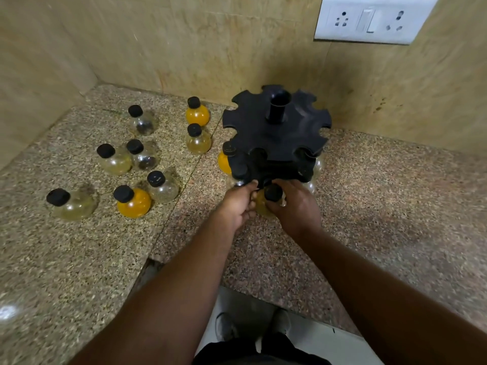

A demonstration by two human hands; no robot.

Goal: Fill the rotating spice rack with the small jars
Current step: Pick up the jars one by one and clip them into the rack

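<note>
Black-capped and pale yellow, the small jar (264,208) sat at the near foot of the spice rack (274,138), my right hand (296,206) curled round it. My left hand (237,205) curled beside it; whether it gripped anything, I couldn't tell. Other jars (134,202) stood leftward on the granite counter (382,196).

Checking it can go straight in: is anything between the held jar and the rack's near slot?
Nothing visible does. The jar, gripped by the right hand with the left hand beside it, is at the lower edge of the rack; its slot is shadowed.
</note>
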